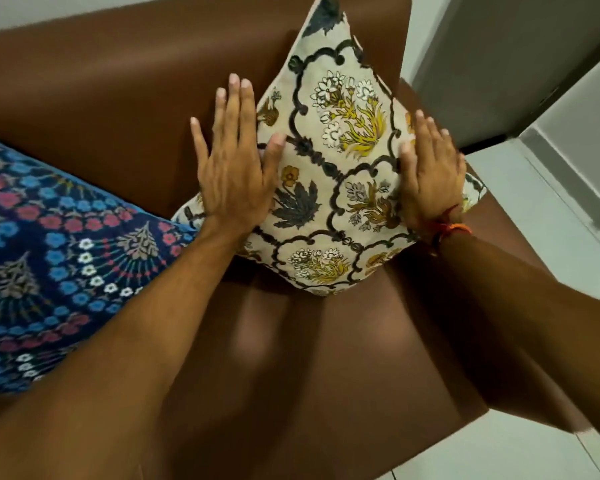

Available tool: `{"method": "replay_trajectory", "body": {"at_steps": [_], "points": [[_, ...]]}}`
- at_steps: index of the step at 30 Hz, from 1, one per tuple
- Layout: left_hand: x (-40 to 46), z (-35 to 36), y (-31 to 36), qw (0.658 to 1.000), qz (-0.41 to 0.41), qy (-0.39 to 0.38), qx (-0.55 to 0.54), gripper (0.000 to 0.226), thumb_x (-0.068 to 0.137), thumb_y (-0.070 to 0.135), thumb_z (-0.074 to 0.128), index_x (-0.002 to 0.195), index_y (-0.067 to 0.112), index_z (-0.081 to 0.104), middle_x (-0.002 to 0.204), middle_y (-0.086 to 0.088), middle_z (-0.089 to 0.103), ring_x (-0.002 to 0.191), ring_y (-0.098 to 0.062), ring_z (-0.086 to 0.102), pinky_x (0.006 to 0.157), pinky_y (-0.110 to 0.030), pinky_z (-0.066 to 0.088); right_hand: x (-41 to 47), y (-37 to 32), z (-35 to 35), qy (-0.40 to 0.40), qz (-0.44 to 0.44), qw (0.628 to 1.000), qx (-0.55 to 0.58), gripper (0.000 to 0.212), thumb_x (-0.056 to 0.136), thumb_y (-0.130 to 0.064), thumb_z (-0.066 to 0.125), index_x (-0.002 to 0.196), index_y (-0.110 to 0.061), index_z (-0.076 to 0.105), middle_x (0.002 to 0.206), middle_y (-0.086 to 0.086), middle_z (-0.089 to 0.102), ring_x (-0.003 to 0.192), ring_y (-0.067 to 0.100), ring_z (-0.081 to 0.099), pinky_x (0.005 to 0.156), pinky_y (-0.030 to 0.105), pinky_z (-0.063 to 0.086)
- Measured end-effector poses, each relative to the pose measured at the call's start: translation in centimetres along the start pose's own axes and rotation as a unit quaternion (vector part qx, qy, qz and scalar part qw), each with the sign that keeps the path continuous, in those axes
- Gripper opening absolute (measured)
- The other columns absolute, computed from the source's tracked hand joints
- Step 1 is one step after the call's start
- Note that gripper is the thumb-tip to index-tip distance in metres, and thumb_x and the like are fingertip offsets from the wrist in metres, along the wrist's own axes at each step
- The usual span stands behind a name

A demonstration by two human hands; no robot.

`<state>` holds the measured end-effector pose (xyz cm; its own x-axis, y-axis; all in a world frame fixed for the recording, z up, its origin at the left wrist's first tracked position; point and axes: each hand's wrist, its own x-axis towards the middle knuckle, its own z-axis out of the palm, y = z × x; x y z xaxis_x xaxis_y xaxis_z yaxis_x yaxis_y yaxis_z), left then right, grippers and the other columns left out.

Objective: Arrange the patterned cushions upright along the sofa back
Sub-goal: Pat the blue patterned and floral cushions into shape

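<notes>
Here the left hand [232,174] and right hand [430,174], both flat and open, are pressing the cream floral cushion [340,161] against the sofa back [118,98]; squeezing evenly should be keeping it upright.

Person, head view: two bare forearms, no sleeves visible. Left hand [231,168]: no rings or bands seen. Right hand [430,171]: thin red-and-orange knotted thread band [452,227] around wrist.
</notes>
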<state>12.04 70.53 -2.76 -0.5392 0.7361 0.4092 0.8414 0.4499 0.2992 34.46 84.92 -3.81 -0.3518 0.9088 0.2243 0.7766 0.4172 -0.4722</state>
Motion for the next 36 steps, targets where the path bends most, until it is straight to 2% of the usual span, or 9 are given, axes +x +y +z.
{"method": "replay_trajectory", "body": {"at_steps": [3, 5, 7, 11, 17, 21, 27, 31, 36], "points": [[-0.8, -2.5, -0.9, 0.999, -0.017, 0.013, -0.031, 0.074, 0.111, 0.055, 0.029, 0.167, 0.011, 0.012, 0.176, -0.006, 0.014, 0.163, -0.023, 0.012, 0.131, -0.060, 0.010, -0.8, -3.0, -0.9, 0.043, 0.047, 0.997, 0.051, 0.060, 0.108, -0.045, 0.022, 0.165, -0.025, 0.023, 0.174, -0.001, 0.022, 0.163, 0.022, 0.013, 0.131, 0.058, 0.009], [-1.5, -4.6, -1.6, 0.999, -0.012, 0.025, -0.046, 0.070, 0.112, 0.051, 0.030, 0.167, 0.010, 0.014, 0.176, -0.007, 0.015, 0.163, -0.023, 0.013, 0.131, -0.059, 0.011, -1.4, -6.8, -1.4, 0.086, 0.009, 0.994, 0.072, 0.059, 0.110, -0.040, 0.025, 0.165, -0.020, 0.022, 0.174, 0.001, 0.021, 0.163, 0.022, 0.013, 0.132, 0.056, 0.008], [-2.2, -7.5, -3.5, 0.998, -0.020, 0.050, -0.030, 0.067, 0.112, 0.048, 0.028, 0.167, 0.010, 0.016, 0.175, -0.007, 0.017, 0.163, -0.023, 0.014, 0.131, -0.058, 0.012, -2.5, -12.3, -1.1, 0.086, -0.074, 0.990, 0.086, 0.059, 0.109, -0.037, 0.027, 0.164, -0.015, 0.023, 0.174, 0.005, 0.021, 0.163, 0.025, 0.014, 0.132, 0.055, 0.007], [-4.1, -13.8, -9.7, 0.994, -0.048, 0.098, -0.001, 0.065, 0.113, 0.044, 0.030, 0.166, 0.009, 0.019, 0.175, -0.007, 0.019, 0.163, -0.024, 0.016, 0.132, -0.057, 0.012, -6.6, -24.2, 1.1, -0.005, -0.223, 0.969, 0.103, 0.064, 0.106, -0.042, 0.025, 0.163, -0.014, 0.027, 0.173, 0.007, 0.023, 0.163, 0.026, 0.017, 0.131, 0.056, 0.011], [-11.2, -24.0, -25.7, 0.978, -0.143, 0.127, 0.079, 0.065, 0.113, 0.044, 0.031, 0.166, 0.009, 0.018, 0.175, -0.007, 0.018, 0.163, -0.024, 0.015, 0.131, -0.058, 0.016, -17.5, -40.6, 7.5, -0.117, -0.405, 0.899, 0.119, 0.058, 0.110, -0.039, 0.029, 0.163, -0.017, 0.028, 0.175, 0.005, 0.019, 0.163, 0.025, 0.013, 0.131, 0.056, 0.012], [-17.1, -29.5, -35.7, 0.965, -0.202, 0.126, 0.111, 0.065, 0.112, 0.042, 0.035, 0.166, 0.011, 0.018, 0.175, -0.007, 0.018, 0.163, -0.024, 0.016, 0.129, -0.061, 0.019, -25.1, -49.8, 11.7, -0.153, -0.464, 0.861, 0.142, 0.056, 0.110, -0.037, 0.032, 0.163, -0.018, 0.030, 0.174, 0.003, 0.022, 0.163, 0.024, 0.015, 0.132, 0.052, 0.011], [-24.3, -33.2, -47.3, 0.946, -0.260, 0.114, 0.159, 0.063, 0.111, 0.039, 0.033, 0.166, 0.011, 0.019, 0.174, -0.008, 0.020, 0.162, -0.024, 0.018, 0.130, -0.056, 0.014, -34.2, -60.8, 17.9, -0.196, -0.550, 0.803, 0.123, 0.059, 0.109, -0.034, 0.028, 0.163, -0.013, 0.026, 0.174, 0.006, 0.022, 0.163, 0.026, 0.016, 0.132, 0.053, 0.014], [-26.4, -32.5, -52.2, 0.944, -0.285, 0.061, 0.156, 0.062, 0.111, 0.042, 0.027, 0.167, 0.018, 0.015, 0.176, -0.002, 0.016, 0.163, -0.023, 0.013, 0.128, -0.064, 0.016, -36.4, -64.5, 21.8, -0.179, -0.553, 0.811, 0.069, 0.058, 0.109, -0.031, 0.032, 0.164, -0.015, 0.023, 0.174, 0.003, 0.020, 0.163, 0.025, 0.013, 0.130, 0.057, 0.014], [-26.9, -30.6, -55.7, 0.950, -0.269, 0.066, 0.145, 0.065, 0.110, 0.058, 0.014, 0.167, 0.028, 0.012, 0.176, -0.002, 0.013, 0.163, -0.027, 0.013, 0.124, -0.070, 0.022, -36.1, -65.8, 24.6, -0.132, -0.509, 0.850, 0.024, 0.063, 0.110, -0.048, 0.027, 0.166, -0.022, 0.014, 0.176, -0.002, 0.013, 0.164, 0.024, 0.010, 0.129, 0.061, 0.016]]}}
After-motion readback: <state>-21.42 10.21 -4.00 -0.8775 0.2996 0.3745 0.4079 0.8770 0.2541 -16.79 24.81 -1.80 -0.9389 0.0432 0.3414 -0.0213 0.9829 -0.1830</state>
